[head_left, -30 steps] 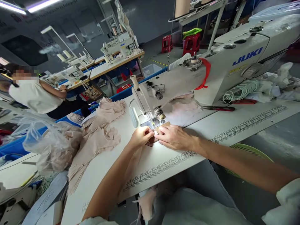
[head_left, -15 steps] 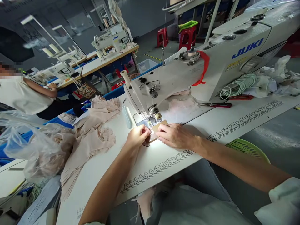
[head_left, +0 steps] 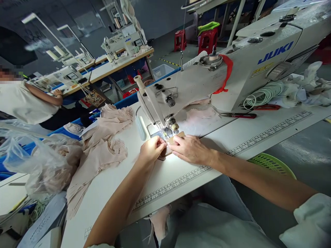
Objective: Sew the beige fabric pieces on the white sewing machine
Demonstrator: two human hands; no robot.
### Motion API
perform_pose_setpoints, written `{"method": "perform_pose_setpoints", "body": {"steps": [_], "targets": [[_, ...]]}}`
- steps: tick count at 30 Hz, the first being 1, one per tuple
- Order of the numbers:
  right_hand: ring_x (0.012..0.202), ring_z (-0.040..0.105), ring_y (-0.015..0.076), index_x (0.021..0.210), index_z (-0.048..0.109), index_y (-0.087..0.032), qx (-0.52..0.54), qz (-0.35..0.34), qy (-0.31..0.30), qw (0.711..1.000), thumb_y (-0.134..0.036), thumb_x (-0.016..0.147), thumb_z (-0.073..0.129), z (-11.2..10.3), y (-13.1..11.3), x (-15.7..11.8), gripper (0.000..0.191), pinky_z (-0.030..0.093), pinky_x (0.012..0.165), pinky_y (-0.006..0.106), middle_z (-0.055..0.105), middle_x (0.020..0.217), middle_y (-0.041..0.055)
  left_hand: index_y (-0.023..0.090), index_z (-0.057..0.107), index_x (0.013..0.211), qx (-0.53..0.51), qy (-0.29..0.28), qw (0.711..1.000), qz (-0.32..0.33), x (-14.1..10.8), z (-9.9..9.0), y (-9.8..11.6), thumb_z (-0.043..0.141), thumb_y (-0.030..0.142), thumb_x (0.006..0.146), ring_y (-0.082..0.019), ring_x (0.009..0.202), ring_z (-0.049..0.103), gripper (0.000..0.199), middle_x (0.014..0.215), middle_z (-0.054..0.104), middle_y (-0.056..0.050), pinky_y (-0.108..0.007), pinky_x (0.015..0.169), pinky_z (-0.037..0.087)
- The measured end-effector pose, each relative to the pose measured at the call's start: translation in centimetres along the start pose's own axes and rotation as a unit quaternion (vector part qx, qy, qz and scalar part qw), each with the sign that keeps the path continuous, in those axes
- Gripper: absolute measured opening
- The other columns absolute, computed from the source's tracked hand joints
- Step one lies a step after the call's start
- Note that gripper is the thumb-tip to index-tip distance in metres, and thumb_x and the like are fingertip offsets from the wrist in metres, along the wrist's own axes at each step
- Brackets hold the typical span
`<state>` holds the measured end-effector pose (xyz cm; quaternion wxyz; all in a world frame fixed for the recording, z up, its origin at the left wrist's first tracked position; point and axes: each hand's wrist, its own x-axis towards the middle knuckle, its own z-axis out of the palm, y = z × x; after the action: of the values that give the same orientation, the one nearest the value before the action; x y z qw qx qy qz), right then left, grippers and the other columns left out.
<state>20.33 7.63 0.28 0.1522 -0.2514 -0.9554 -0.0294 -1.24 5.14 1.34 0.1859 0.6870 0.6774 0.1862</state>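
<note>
At the needle area of the white sewing machine (head_left: 186, 89), my left hand (head_left: 151, 151) is closed, thumb and index finger pinching the edge of a small beige fabric piece (head_left: 179, 136). My right hand (head_left: 192, 150) has its fingers bent and pressed together on the same piece, just to the right of the presser foot. Part of the piece is hidden under my fingers. The machine's lamp lights this spot brightly. Both wrists hover over the white table (head_left: 165, 175) with its printed ruler marks.
Left of the machine lie stacked beige fabric pieces (head_left: 103, 151) and a clear plastic bag (head_left: 55, 165) of fabric. Thread snips (head_left: 239, 115) and coiled pale cord (head_left: 263, 94) lie on the right. A green basket (head_left: 274, 165) stands below the table. Another person (head_left: 31, 101) sits at the far left.
My right hand has slid slightly left, closer to my left hand, covering more of the fabric piece. My left hand stays nearly in place. The view has shifted slightly.
</note>
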Motion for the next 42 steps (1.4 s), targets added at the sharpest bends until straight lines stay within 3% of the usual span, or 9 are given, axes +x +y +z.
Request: {"method": "perform_pose_setpoints", "body": {"steps": [3,5,8,13,23,34,39,42], "targets": [[0.072,0.048,0.016,0.1,0.069,-0.018,-0.007,0.005,-0.003,1.0,-0.029,0.107,0.039,0.2,-0.1,0.1,0.033,0.023,0.063,0.033,0.064,0.098,0.009,0.021,0.065,0.093,0.111,0.093,0.978,0.148,-1.4,0.1,0.6,0.053,0.02,0.094,-0.023,0.091,0.067,0.013,0.1,0.073,-0.008,-0.036,0.077,0.054],[0.071,0.048,0.0157,0.098,0.068,-0.017,-0.005,0.004,-0.004,1.0,-0.028,0.107,0.039,0.3,-0.1,0.1,0.033,0.023,0.063,0.032,0.064,0.098,0.0088,0.019,0.066,0.101,0.151,0.118,0.952,0.24,-2.6,0.5,0.9,0.044,0.015,0.098,-0.025,0.096,0.066,0.022,0.106,0.072,-0.011,-0.04,0.085,0.056],[0.071,0.047,0.0157,0.1,0.068,-0.017,-0.004,0.005,-0.005,1.0,-0.029,0.108,0.036,0.2,-0.3,0.1,0.035,0.024,0.063,0.032,0.064,0.097,0.009,0.016,0.063,0.117,0.171,0.134,0.929,0.3,-4.1,1.7,0.8,0.041,0.013,0.1,-0.025,0.103,0.067,0.028,0.113,0.071,-0.013,-0.042,0.092,0.059],[0.074,0.049,0.0176,0.106,0.068,-0.018,0.004,0.014,-0.006,1.0,-0.03,0.109,0.033,-0.1,-0.4,0.1,0.038,0.027,0.065,0.032,0.064,0.097,0.0093,0.01,0.063,0.125,0.201,0.127,0.919,0.314,-4.8,2.8,0.2,0.043,0.016,0.1,-0.029,0.113,0.066,0.032,0.117,0.07,-0.018,-0.044,0.1,0.06],[0.065,0.044,0.0135,0.098,0.07,-0.015,0.026,0.113,0.044,0.992,-0.022,0.102,0.038,0.7,1.8,0.1,0.033,0.028,0.061,0.031,0.062,0.097,0.0088,0.014,0.067,0.123,0.196,0.125,0.935,0.266,-1.5,2.7,-0.7,0.041,0.017,0.098,-0.029,0.107,0.068,0.036,0.113,0.071,-0.017,-0.044,0.096,0.061],[0.066,0.047,0.0153,0.102,0.072,-0.016,0.039,0.12,0.025,0.992,-0.023,0.103,0.036,0.7,2.0,-0.2,0.037,0.03,0.06,0.032,0.065,0.098,0.0104,0.012,0.067,0.123,0.204,0.117,0.932,0.276,-0.9,2.7,-0.9,0.043,0.015,0.096,-0.031,0.107,0.067,0.036,0.113,0.071,-0.019,-0.046,0.097,0.061],[0.072,0.055,0.0158,0.105,0.072,-0.018,0.131,0.167,0.034,0.977,-0.031,0.104,0.041,0.5,2.4,0.8,0.033,0.031,0.062,0.029,0.07,0.1,0.0085,0.013,0.066,0.126,0.192,0.116,0.935,0.274,-0.9,2.7,-1.0,0.043,0.017,0.097,-0.031,0.108,0.067,0.038,0.115,0.072,-0.018,-0.048,0.099,0.06],[0.07,0.056,0.0157,0.099,0.071,-0.019,0.189,0.217,0.038,0.957,-0.036,0.105,0.042,0.4,3.3,2.5,0.034,0.03,0.061,0.028,0.072,0.085,0.0056,0.013,0.067,0.126,0.193,0.123,0.932,0.281,-0.8,2.8,-1.1,0.043,0.017,0.096,-0.03,0.108,0.067,0.038,0.116,0.072,-0.018,-0.047,0.1,0.06]]}}
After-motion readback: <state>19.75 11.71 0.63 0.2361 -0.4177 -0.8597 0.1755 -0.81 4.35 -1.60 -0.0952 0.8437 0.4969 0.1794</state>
